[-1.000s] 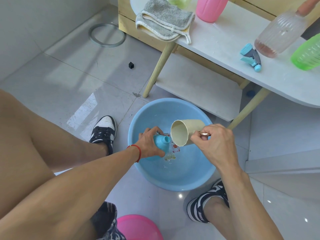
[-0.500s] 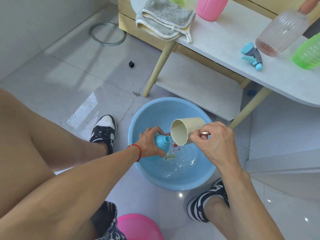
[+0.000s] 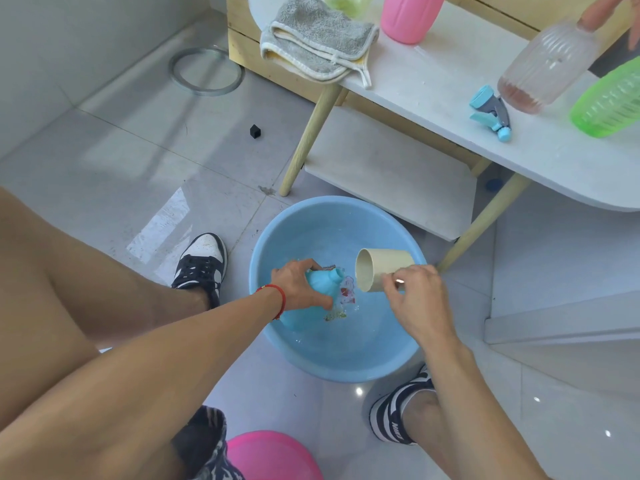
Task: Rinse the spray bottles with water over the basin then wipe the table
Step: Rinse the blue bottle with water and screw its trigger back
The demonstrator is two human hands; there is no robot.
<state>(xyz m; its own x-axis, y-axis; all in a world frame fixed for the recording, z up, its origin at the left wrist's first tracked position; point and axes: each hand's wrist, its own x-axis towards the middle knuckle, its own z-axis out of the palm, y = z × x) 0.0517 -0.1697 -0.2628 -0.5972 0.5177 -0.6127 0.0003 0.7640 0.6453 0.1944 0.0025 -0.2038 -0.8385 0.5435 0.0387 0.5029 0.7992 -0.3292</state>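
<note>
**Rinsing under way, bench not yet wiped**

On a tiled floor beside a white bench (image 3: pixel 433 84), the left hand (image 3: pixel 299 287) has its fingers wrapped round a blue spray bottle (image 3: pixel 320 284), tilted over the blue basin (image 3: pixel 332 372). The right hand (image 3: pixel 414 299) grips a tipped beige cup (image 3: pixel 382 268) just beside the bottle's neck. Judging by the bench, pink (image 3: pixel 408 15), clear (image 3: pixel 547 64) and green (image 3: pixel 609 98) bottles remain; the grey towel (image 3: pixel 315 39) lies unused

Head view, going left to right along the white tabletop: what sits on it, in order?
Grey towel → pink bottle → blue spray head → clear ribbed bottle → green bottle. A yellow-green item behind the towel is left out: mostly cropped.
</note>
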